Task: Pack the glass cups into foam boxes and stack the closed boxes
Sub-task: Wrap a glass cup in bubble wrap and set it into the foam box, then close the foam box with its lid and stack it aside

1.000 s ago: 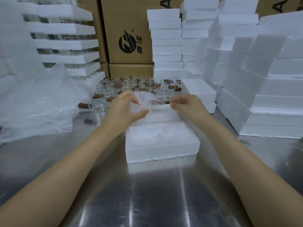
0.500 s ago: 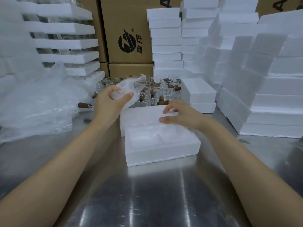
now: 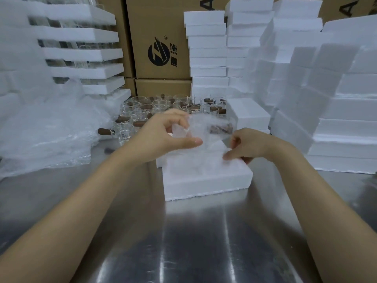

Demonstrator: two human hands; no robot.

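My left hand (image 3: 163, 135) grips a glass cup wrapped in bubble wrap (image 3: 212, 129), its brown handle showing through the wrap. The cup hangs just above an open white foam box (image 3: 206, 184) on the steel table (image 3: 183, 242). My right hand (image 3: 251, 146) is at the wrap's right lower edge, over the box's far right corner, with its fingers curled onto the wrap. A second foam piece lies behind the box, mostly hidden by my hands. Several unwrapped glass cups with brown handles (image 3: 142, 111) stand behind.
A heap of bubble wrap (image 3: 40, 129) lies at the left. Foam trays holding glassware (image 3: 81, 54) are stacked at the back left. Foam boxes (image 3: 208, 58) stand in tall stacks at the back and right (image 3: 326, 99), in front of brown cartons (image 3: 159, 37).
My left hand carried the wrapped cup from the left to above the box. My right hand lifted off the foam piece and came up to the wrap.
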